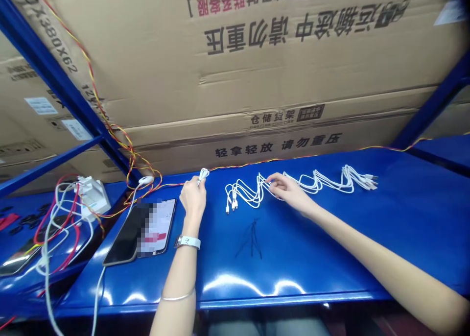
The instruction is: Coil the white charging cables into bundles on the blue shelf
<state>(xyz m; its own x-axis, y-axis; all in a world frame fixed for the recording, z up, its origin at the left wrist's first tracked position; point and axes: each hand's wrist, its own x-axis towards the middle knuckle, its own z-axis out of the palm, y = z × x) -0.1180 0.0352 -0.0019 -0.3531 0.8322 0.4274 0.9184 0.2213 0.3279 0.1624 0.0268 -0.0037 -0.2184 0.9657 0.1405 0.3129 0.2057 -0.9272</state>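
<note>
My left hand [193, 199] is closed around a small coiled white charging cable [203, 173], whose loops stick out above the fingers. On the blue shelf, several white charging cables [246, 193] lie in a wavy row with their plugs at both ends. Over the left part of that row, my right hand [288, 191] has its fingers curled and its fingertips pinched on a white cable. Thin black ties [252, 240] lie in front of the cables, between my two arms.
Two phones, a dark one [127, 233] and one with a lit screen [163, 226], lie left of my left arm. Tangled red and white cords surround a white power strip [91, 199] at far left. Cardboard boxes [257, 81] stand behind, with blue shelf posts [433, 101] at the sides.
</note>
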